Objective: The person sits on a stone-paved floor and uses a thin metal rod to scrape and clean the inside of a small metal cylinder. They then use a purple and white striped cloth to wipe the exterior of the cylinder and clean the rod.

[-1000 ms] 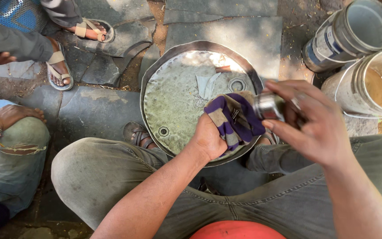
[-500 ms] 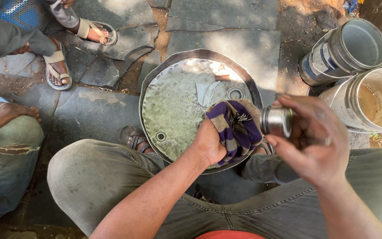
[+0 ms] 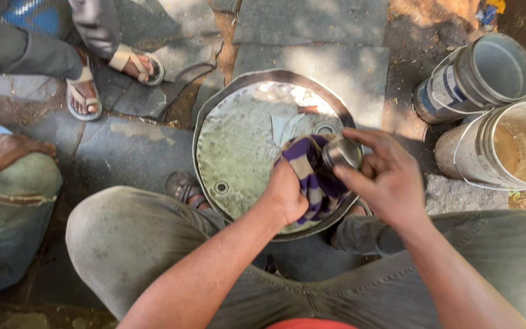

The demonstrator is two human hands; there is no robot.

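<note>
Above the round metal lid [image 3: 238,152] between the knees, the left hand [image 3: 287,195] is bunching a purple striped cloth [image 3: 312,176] against a small shiny metal cup [image 3: 342,152], which the right hand [image 3: 391,180] is gripping by its fingertips, steadying it for the cloth.

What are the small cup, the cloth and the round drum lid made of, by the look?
Small cup, in the right hand: probably polished steel; bright mirror glints. Cloth, in the left hand: woven fabric, purple and beige stripes, soft folds. Round drum lid: likely sheet metal, dull and greenish; raised rim, bung holes.
</note>
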